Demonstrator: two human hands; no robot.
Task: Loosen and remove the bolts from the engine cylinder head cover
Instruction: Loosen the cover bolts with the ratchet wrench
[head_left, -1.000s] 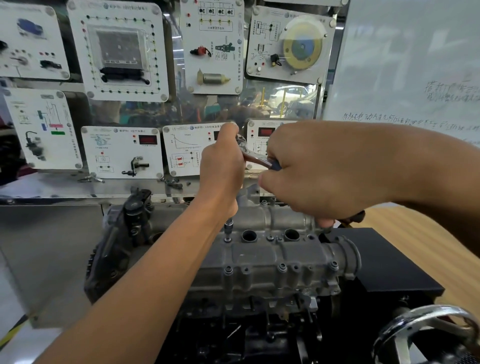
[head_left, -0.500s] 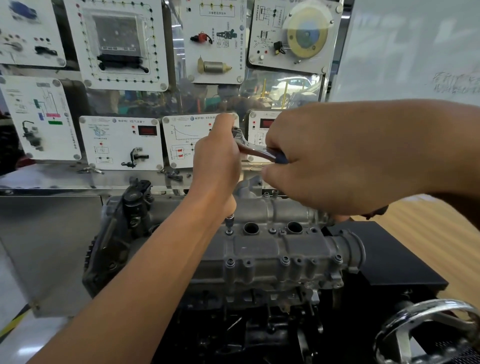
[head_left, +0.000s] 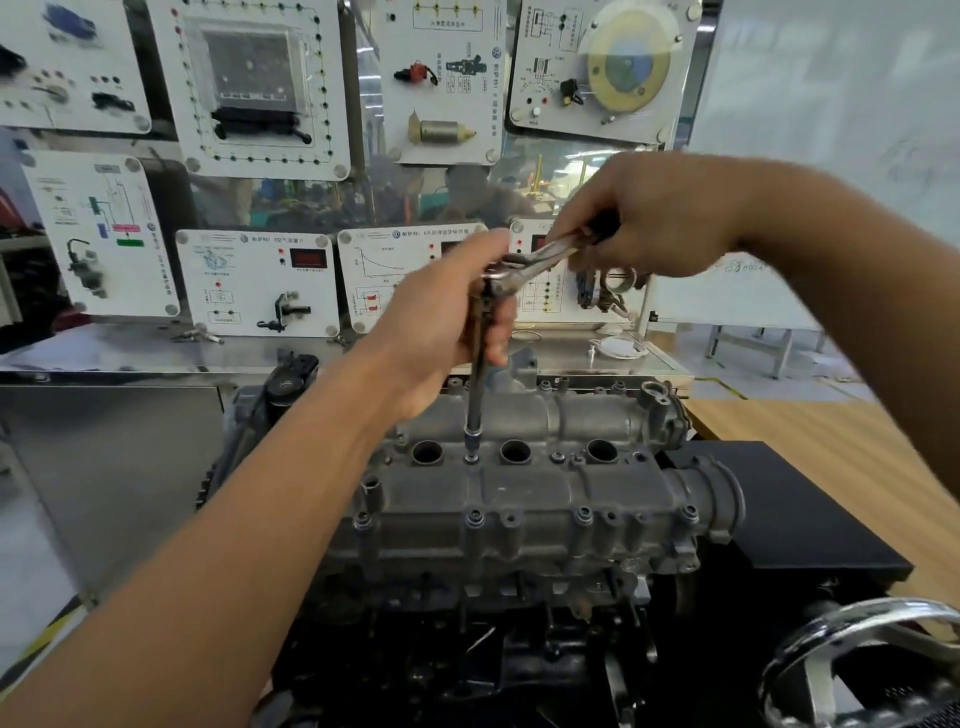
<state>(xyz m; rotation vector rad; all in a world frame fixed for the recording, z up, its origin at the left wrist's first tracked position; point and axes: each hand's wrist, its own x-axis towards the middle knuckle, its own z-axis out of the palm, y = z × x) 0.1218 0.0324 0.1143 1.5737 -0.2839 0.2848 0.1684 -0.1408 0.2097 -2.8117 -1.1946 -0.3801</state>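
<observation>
Right grip hides much of the ratchet.

A steel socket extension stands upright over a bolt between two plug wells atop the grey cast-metal cylinder head cover, the left hand around it, the right hand on the chrome ratchet handle above; white instrument panels behind.
</observation>
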